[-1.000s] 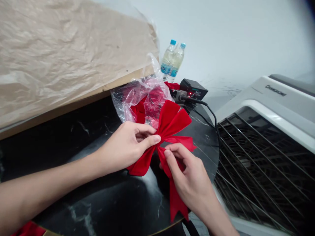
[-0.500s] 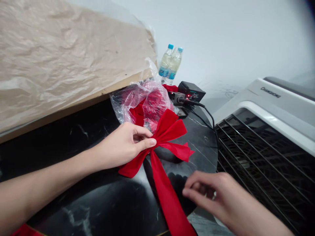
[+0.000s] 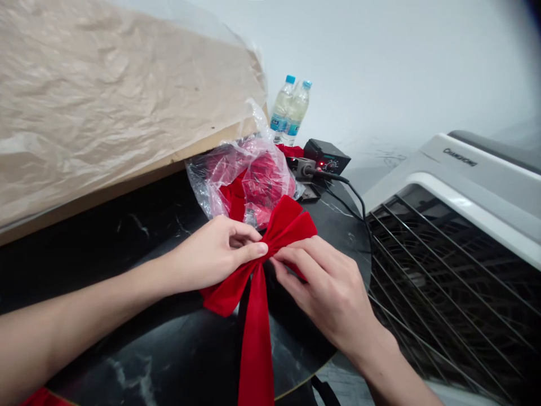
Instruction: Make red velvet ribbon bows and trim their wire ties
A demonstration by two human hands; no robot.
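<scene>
Pinching the gathered middle of the red bow (image 3: 288, 223), the left hand (image 3: 213, 255) has thumb and fingertips closed narrow on the cloth. And here's the right hand (image 3: 333, 282), just beside that middle, fingers curled over and drawn close to the thumb, gripping the bow's ribbon; exactly how much cloth sits between those fingertips is hidden. The bow is held over the black marbled table (image 3: 146, 361), two loops fanning out past its middle, another spread slanting down below the left hand, and one long tail (image 3: 256, 344) running toward the wearer.

Just beyond the bow, look, a crumpled clear plastic bag (image 3: 264, 175) with red things inside! Farther beyond the bow, two blue-capped bottles (image 3: 291, 110) stand together, with a black box (image 3: 327, 153) nearby showing a red light. Off to the bow's right, a white appliance (image 3: 460, 175) with a dark grille; beyond the bow to the left, a big film-covered board (image 3: 127, 107).
</scene>
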